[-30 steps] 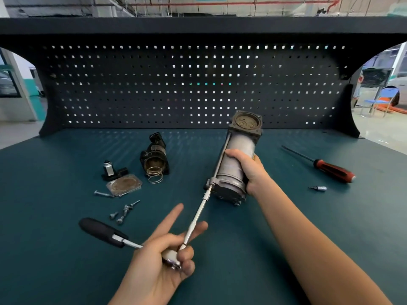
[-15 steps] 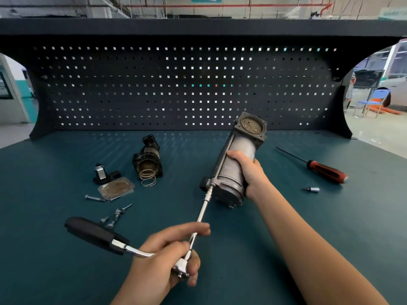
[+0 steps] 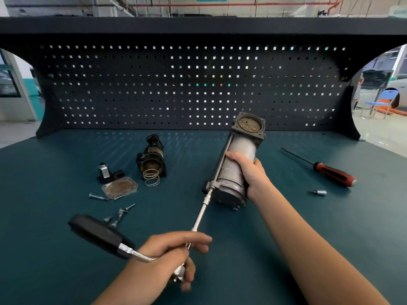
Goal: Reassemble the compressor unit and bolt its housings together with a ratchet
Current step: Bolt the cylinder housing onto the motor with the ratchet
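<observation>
Teal bench [image 3: 308, 238], pegboard [image 3: 176, 89] behind: compressor [image 3: 242, 148] propped at 1 o'clock, right hand [image 3: 247, 170] wrapped round its barrel, left hand [image 3: 167, 258] curled on ratchet [image 3: 97, 234] at 6 o'clock; likely heavy, slick metal, so grip mid-barrel.

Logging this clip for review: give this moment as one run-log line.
step: bolting housing | left hand: grips ratchet at head | right hand: holds compressor cylinder | extension: meets cylinder's near end

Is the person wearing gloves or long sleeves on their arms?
No. The left hand and the right hand are both bare, with no gloves, rings or watch showing. The left forearm and the right forearm are bare too; no sleeve comes into view.
</observation>
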### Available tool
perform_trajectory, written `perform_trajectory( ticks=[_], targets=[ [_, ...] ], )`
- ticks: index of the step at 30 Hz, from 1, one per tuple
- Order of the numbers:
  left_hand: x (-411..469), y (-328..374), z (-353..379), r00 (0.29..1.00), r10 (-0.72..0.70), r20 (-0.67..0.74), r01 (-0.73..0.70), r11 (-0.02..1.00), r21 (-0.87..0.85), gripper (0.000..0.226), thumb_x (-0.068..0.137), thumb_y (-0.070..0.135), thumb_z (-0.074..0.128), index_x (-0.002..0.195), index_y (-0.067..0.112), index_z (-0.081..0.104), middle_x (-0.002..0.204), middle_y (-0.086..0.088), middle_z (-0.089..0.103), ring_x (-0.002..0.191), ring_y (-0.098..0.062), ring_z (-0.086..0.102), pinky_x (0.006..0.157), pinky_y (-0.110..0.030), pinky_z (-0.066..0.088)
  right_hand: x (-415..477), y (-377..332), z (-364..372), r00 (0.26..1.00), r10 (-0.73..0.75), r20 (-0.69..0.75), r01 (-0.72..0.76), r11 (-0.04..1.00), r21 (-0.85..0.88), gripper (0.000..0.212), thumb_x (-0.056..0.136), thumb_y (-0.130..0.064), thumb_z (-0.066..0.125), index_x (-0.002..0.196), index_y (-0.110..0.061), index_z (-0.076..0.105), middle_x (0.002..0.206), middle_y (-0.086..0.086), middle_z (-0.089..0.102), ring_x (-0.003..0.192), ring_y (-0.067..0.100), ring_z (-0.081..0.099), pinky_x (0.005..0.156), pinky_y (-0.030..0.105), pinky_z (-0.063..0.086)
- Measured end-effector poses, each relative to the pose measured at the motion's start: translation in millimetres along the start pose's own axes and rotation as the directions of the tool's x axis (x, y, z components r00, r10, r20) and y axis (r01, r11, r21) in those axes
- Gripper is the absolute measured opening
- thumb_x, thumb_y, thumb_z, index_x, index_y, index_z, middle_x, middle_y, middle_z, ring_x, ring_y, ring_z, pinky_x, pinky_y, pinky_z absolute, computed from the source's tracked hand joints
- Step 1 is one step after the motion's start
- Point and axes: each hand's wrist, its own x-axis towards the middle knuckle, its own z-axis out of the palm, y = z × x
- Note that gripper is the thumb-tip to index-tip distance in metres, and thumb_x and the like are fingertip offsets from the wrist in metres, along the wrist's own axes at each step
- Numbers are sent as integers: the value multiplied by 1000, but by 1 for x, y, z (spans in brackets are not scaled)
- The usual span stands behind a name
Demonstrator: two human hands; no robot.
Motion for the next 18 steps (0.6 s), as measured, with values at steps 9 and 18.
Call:
perform_trajectory(
  ticks=[9, 18],
  targets=[
    [-3, -15, 6, 941, -298, -160, 130, 756, -642, 54, 89, -17, 31, 56, -1, 71, 66, -25, 66, 32, -18, 45, 35, -28, 44, 4, 8, 16, 998, -67, -1, 67, 997, -33, 60, 57, -21, 84, 110, -16, 55, 101, 7, 66, 79, 24, 67, 53, 29, 53],
    [-11, -28, 12, 976, -33, -214, 8, 993, -116, 40, 87, -15, 45, 60, 0, 70, 64, -30, 64, 43, -24, 53, 42, -18, 41, 4, 6, 11, 999, -27, 45, 28, 999, -19, 66, 61, -18, 84, 119, -16, 51, 106, 10, 65, 82, 26, 67, 54, 32, 55]
  ],
)
